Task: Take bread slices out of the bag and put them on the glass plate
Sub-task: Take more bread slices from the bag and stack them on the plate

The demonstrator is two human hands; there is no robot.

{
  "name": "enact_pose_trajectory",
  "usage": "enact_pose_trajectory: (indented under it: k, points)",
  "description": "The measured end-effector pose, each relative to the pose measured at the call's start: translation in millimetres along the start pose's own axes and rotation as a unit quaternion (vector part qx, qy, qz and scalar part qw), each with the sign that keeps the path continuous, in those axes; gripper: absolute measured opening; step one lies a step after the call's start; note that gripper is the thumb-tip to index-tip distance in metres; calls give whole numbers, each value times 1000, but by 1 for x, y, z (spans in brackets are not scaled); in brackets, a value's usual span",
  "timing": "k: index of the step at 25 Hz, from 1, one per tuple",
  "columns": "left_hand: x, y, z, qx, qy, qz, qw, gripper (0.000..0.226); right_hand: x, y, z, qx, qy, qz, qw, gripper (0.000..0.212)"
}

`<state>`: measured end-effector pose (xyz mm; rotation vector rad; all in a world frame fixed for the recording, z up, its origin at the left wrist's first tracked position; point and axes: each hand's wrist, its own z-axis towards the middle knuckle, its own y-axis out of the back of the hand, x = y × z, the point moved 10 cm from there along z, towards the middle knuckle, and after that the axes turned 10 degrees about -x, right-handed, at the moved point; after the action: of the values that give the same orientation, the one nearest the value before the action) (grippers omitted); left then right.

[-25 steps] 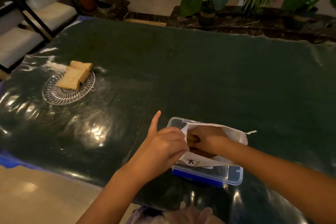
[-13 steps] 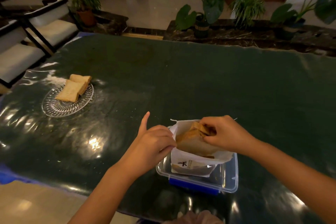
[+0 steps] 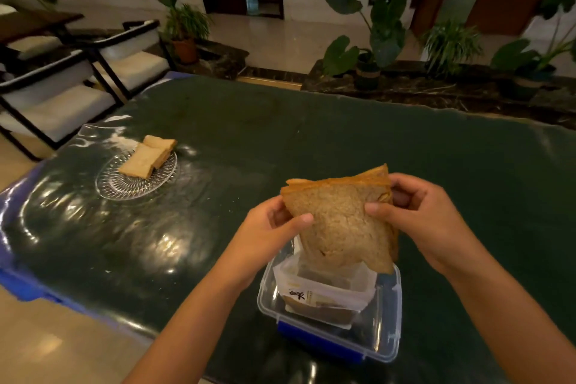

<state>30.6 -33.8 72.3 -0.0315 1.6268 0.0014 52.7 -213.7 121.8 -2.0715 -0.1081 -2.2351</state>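
A stack of brown bread slices hangs in the air above the white bread bag. My left hand pinches the stack's left edge and my right hand grips its right edge. The open bag stands inside a clear plastic box near the table's front edge. Far to the left lies the glass plate with two bread slices on it, one overlapping the other.
The dark green table has a shiny plastic cover. White-cushioned chairs stand at the left. Potted plants line a ledge behind the table's far edge.
My right hand has pulled the bread slices up out of the bag. My left hand has let go of the bag and taken the slices' left edge.
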Motion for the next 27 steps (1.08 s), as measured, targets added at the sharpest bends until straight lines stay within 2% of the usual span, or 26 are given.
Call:
enact_pose_trajectory:
  k: [2,7,9,11,14,17,23,27]
  points:
    - [0,1,-3,-22,10,-41,999,29,-1,-6,1,0,-19,32,999,28]
    - [5,36,-5,-92,42,-124,987,33,-13,-33,9,-19,-77,70,994,20]
    - [10,58,-9,-116,66,-167,977,32,-18,-59,12,12,-100,80,992,17]
    - [14,84,-14,-139,81,-187,969,31,-23,-93,11,60,-119,77,988,24]
    - [19,133,-23,-164,97,-182,965,22,-31,-149,11,106,-143,77,981,29]
    - [23,196,-35,-175,112,-168,964,19,-42,-211,11,113,-150,67,980,27]
    - [20,350,-67,-188,103,-158,964,37,-68,-362,8,78,-160,82,981,36]
    - [22,436,-71,-212,99,-94,968,26,-79,-436,7,44,-153,87,983,37]
